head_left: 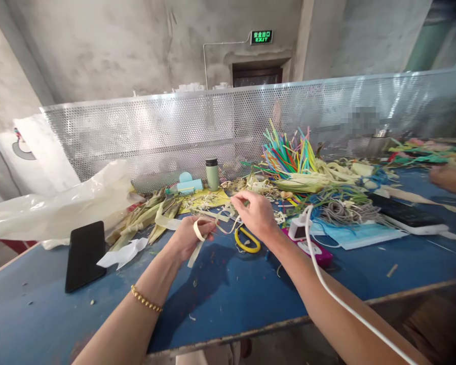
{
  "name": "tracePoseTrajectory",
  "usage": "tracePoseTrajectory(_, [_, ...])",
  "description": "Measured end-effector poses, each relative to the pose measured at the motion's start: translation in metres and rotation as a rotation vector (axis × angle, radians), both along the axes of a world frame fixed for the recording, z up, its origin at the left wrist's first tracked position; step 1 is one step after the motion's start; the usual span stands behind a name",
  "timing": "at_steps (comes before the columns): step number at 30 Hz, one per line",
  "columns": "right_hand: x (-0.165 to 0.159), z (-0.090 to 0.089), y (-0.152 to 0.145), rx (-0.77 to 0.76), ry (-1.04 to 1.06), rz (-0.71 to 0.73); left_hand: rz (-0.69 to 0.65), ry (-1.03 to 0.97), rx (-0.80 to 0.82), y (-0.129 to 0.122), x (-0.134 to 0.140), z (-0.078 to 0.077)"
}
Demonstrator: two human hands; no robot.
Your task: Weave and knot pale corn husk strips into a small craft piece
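My left hand (188, 237) is closed on a pale, flat husk strip (198, 230), which forms a loop over the fingers. One tail of the strip hangs below that hand. To the right, my right hand (256, 213) pinches another stretch of pale strip, which curves between the two hands. Whether both are one piece I cannot tell. Just below my right hand lies a yellow looped handle (248, 247), its other end hidden among scraps. Dry husks (144, 223) lie beyond and left of my left hand.
A black phone (85, 256) and white scrap (123, 253) lie left. Behind stand a green bottle (212, 176) and colourful sticks (289, 154). On the right are cords (345, 210), a blue mask (359, 235), a charging cable (319, 276) and another person's hand (450, 177). Perforated metal (155, 132) screens the back.
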State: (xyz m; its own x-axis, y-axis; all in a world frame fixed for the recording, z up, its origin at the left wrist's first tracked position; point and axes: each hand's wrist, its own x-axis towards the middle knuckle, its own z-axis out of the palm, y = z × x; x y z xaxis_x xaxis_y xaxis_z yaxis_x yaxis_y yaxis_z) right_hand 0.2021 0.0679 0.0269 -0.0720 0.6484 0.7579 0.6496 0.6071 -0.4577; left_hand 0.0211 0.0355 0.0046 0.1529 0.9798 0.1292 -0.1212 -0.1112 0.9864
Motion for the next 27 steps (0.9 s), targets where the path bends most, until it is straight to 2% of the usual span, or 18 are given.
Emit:
tracePoseTrajectory(2, [0.001,0.002,-0.003,0.060,-0.036,-0.003,0.013,0.066,-0.024,-0.001,0.000,0.000])
tracePoseTrajectory(5, [-0.006,0.000,-0.008,-0.002,-0.187,0.264,-0.040,0.106,-0.039,-0.005,0.002,0.001])
tracePoseTrajectory(7, [-0.012,-0.005,-0.009,-0.046,-0.225,0.392,-0.076,0.113,-0.049,-0.007,0.004,0.002])
tracePoseTrajectory(10, [-0.016,-0.010,-0.007,-0.111,-0.174,0.477,-0.098,0.096,-0.075,-0.009,0.006,0.003])
tracePoseTrajectory(14, [-0.015,-0.010,-0.005,-0.332,-0.020,0.584,-0.130,-0.007,-0.054,-0.010,0.006,0.007])
tracePoseTrajectory(20, [-0.016,-0.002,-0.008,-0.487,0.170,0.601,-0.162,-0.078,-0.054,-0.008,0.007,0.007])
tracePoseTrajectory(27, [-0.016,-0.001,-0.011,-0.480,0.176,0.529,-0.103,-0.051,-0.011,-0.009,0.010,0.004])
